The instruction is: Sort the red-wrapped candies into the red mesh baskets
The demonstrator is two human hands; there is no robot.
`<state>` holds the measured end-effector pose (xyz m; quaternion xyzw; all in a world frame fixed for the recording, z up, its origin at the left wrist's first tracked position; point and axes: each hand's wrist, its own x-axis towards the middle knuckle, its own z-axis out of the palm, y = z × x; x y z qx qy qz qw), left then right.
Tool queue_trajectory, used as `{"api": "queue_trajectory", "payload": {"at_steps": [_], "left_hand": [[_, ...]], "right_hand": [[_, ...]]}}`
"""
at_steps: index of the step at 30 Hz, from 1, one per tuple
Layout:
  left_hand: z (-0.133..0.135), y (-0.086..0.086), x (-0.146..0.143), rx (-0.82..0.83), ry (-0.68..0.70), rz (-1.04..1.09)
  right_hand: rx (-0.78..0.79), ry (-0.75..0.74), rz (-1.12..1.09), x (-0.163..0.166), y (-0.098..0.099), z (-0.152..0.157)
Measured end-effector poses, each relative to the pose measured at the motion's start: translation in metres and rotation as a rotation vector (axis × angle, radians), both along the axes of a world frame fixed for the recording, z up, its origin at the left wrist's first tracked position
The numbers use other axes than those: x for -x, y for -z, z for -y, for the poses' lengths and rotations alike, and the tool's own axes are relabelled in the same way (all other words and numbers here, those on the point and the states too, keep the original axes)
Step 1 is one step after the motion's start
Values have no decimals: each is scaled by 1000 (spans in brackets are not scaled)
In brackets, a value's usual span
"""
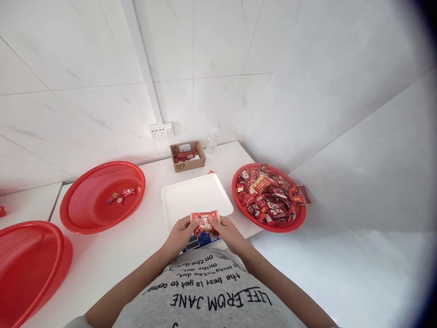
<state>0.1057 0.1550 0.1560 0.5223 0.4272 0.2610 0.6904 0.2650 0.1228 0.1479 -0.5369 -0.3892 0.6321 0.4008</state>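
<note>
Both my hands hold one small red and white packet (204,220) just above the near edge of a white square tray (194,197). My left hand (180,235) pinches its left end and my right hand (226,232) pinches its right end. The tray rests on a scale whose blue front (201,242) shows below the packet. To the right a red basket (269,197) is heaped with several red wrapped sweets. A red basket (102,197) to the left holds a few sweets.
A third red basket (27,266) sits at the near left edge. At the back by the tiled wall stand a small cardboard box (187,156), a clear plastic bottle (212,143) and a wall socket (161,130). The white table (112,255) ends on the right past the full basket.
</note>
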Motion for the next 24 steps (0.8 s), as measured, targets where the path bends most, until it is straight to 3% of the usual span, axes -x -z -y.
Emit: {"api": "queue_trajectory", "payload": {"at_steps": [9, 17, 24], "left_hand": [[-2, 3, 0, 134, 77, 108], [-13, 30, 8, 223, -201, -78], [-31, 29, 18, 349, -292, -21]], "right_hand": [[-13, -80, 72, 1, 10, 2], [99, -10, 85, -6, 31, -1], [19, 114, 268, -40, 46, -5]]}}
